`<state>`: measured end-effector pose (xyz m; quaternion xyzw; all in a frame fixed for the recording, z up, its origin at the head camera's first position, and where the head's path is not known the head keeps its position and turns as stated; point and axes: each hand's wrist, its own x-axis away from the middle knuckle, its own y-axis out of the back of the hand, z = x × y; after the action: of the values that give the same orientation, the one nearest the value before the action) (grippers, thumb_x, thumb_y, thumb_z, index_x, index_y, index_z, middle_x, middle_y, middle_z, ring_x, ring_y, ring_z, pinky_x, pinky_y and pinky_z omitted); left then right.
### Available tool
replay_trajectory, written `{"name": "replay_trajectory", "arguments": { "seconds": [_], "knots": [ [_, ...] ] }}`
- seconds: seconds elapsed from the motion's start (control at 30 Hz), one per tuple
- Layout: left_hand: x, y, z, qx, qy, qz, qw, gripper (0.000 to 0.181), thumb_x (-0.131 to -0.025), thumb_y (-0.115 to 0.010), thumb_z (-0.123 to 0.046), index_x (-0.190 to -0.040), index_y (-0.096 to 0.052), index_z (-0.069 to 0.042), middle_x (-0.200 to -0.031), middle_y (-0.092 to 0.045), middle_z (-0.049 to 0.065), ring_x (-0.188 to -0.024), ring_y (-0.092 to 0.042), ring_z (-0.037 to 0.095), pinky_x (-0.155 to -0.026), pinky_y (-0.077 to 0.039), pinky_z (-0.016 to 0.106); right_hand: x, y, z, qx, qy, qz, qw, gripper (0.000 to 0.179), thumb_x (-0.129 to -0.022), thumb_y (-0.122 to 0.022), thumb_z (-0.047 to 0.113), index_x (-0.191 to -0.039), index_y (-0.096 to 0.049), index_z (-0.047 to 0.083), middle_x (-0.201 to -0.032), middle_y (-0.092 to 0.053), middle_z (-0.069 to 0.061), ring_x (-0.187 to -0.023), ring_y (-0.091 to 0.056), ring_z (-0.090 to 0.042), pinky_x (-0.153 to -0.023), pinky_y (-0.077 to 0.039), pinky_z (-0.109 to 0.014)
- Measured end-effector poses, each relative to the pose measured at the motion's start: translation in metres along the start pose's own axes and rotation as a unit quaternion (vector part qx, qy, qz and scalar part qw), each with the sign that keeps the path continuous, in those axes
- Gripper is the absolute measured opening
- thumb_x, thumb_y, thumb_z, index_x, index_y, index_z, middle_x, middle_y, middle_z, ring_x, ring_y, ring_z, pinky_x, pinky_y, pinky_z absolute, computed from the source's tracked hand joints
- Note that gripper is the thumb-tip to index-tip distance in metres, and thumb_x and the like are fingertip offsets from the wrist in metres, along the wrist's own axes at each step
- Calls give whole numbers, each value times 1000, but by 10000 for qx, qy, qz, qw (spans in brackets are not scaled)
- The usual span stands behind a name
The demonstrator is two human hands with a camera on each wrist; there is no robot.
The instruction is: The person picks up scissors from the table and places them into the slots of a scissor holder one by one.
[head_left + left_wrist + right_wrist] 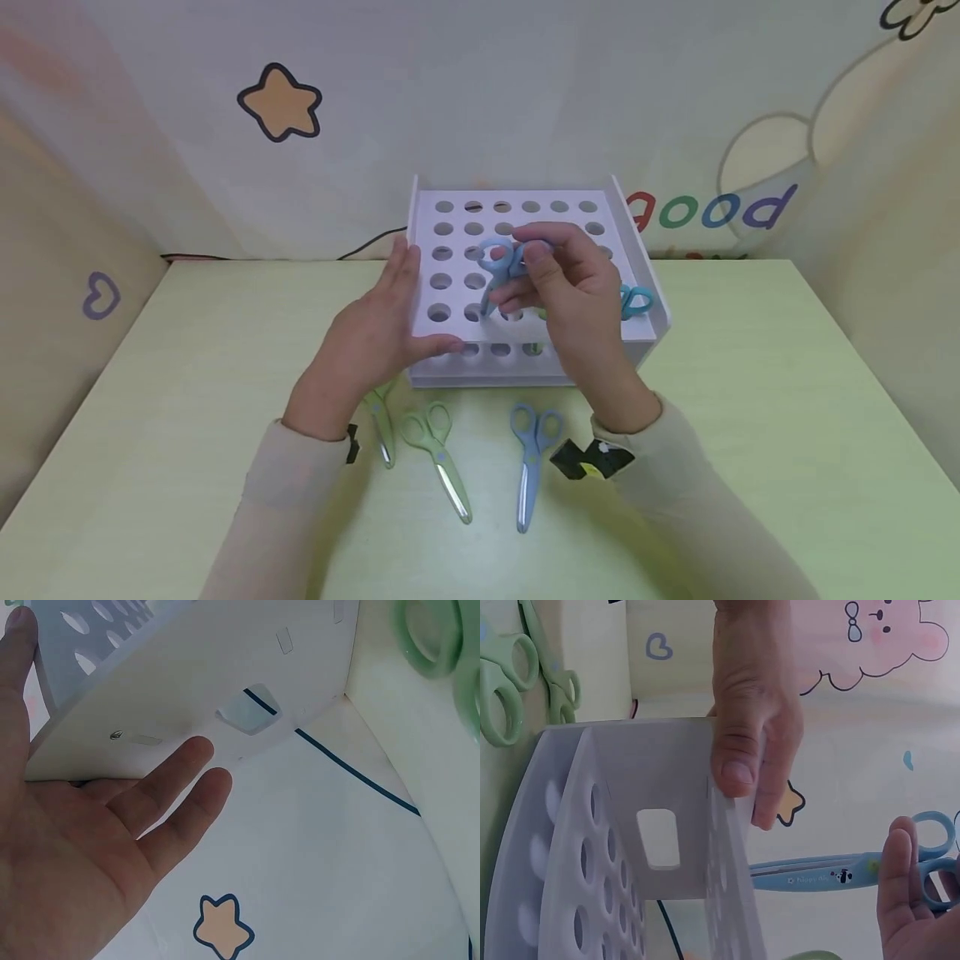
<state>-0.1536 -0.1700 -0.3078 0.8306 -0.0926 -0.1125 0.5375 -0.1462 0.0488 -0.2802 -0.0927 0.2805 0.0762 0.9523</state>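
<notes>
A white rack [426, 212] with rows of round holes stands at the table's back. My right hand [581, 300] pinches light-blue scissors [497, 265] by the handles, blades pointing down near the front left holes. In the right wrist view those scissors [817, 874] reach the top plate; whether the tip is inside a hole is hidden. My left hand [367, 325] rests against the rack's left wall, fingers straight, thumb lying over the front edge. Teal scissors [637, 301] stand in the rack at front right. A green piece [534, 347] shows in a lower hole, partly behind my right hand.
In front of the rack lie blue scissors [528, 467], green scissors [441, 454] and other green scissors [382, 425] near my left wrist. A dark cable [371, 242] runs behind the rack, by the printed backdrop [480, 100]. The pale table [750, 400] extends on both sides.
</notes>
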Motion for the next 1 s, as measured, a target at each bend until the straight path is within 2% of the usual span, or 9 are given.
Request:
{"name": "replay_trajectory", "arguments": {
  "seconds": [0.17, 0.4, 0.6, 0.77, 0.87, 1.0],
  "knots": [
    [2, -2, -2, -104, 21, 151, 9998, 124, -81, -77, -62, -162, -3, -6, -168, 6, 9, -66, -55, 23, -59, -44, 34, 3, -2, -10, 102, -347, -66, 9993, 18, -104, -54, 4, -118, -61, -6, -93, -67, -12, -68, -72, -23, -64, -58, -35],
    [3, -3, -1, -111, -11, 155, 9998, 125, -80, -78, -62, -162, -4, -5, -168, 5, 10, -64, -53, 22, -58, -43, 33, 7, -6, -21, 338, -1036, -44, 9940, 22, -102, -59, 5, -120, -61, -8, -92, -65, -14, -69, -70, -21, -63, -57, -30],
    [3, 0, 2, -150, -16, 147, 9998, 127, -78, -78, -63, -162, -2, -6, -168, 7, 9, -62, -52, 22, -56, -42, 32, 7, -10, -23, 933, -1711, 9, 9808, 19, -102, -61, 6, -118, -67, 0, -92, -65, -18, -55, -62, -18, -53, -53, -26],
    [2, 1, 3, -135, -19, 135, 9998, 127, -78, -79, -62, -162, -1, -7, -168, 7, 8, -60, -51, 21, -56, -41, 32, 6, -8, -23, 1328, -1900, 165, 9726, 16, -101, -63, 7, -114, -71, 3, -82, -59, -24, -45, -52, -18, -45, -46, -25],
    [2, 1, 4, -119, -39, 115, 9999, 127, -78, -80, -61, -162, -2, -6, -168, 7, 8, -60, -51, 21, -56, -41, 33, 6, -7, -23, 1465, -1983, 296, 9687, 16, -101, -63, 7, -114, -72, 4, -81, -60, -22, -44, -51, -19, -44, -45, -26],
    [1, 3, 4, -100, -30, 89, 9999, 127, -78, -80, -61, -162, -3, -6, -168, 7, 7, -60, -51, 22, -57, -42, 33, 4, -7, -22, 1729, -2202, 488, 9588, 17, -101, -62, 8, -115, -73, 7, -83, -65, -17, -44, -53, -21, -45, -47, -28]
  ]
}}
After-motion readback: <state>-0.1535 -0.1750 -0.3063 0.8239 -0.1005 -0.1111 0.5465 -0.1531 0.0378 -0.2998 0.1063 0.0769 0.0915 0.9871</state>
